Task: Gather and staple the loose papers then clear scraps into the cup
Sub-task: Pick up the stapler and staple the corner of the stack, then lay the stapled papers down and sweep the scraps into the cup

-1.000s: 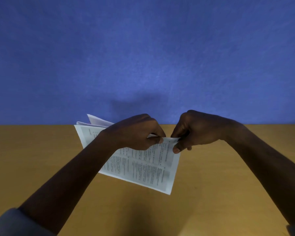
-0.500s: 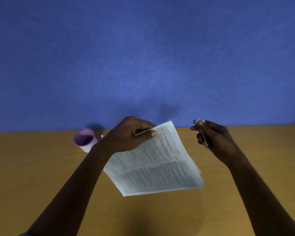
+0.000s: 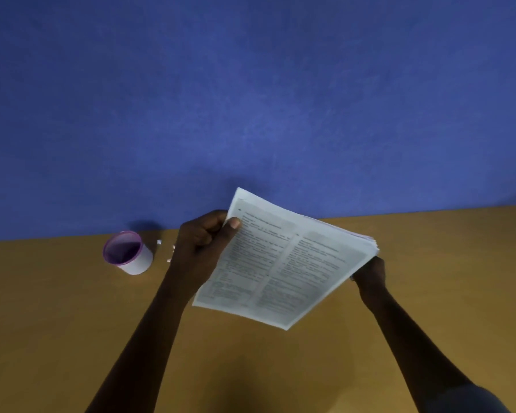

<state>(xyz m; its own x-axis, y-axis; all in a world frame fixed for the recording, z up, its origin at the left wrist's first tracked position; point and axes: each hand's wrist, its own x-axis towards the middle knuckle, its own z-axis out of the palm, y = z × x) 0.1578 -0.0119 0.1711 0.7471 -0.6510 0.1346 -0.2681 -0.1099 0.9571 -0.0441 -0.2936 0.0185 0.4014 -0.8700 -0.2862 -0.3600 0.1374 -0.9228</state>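
My left hand point(image 3: 201, 247) pinches the top left corner of a stack of printed papers point(image 3: 283, 263) and holds it tilted above the wooden table point(image 3: 72, 323). My right hand point(image 3: 371, 272) sits under the stack's right edge, its fingers hidden by the sheets. A white cup point(image 3: 140, 262) with a purple rim stands on the table to the left of my left hand. A few small white scraps point(image 3: 159, 242) lie between the cup and my left wrist.
A blue wall point(image 3: 251, 99) rises straight behind the table's far edge, just beyond the cup and the papers.
The stack has swung up and to the right in my left hand. My right hand, which held a small silvery object in the air, has dropped under the stack's right edge.
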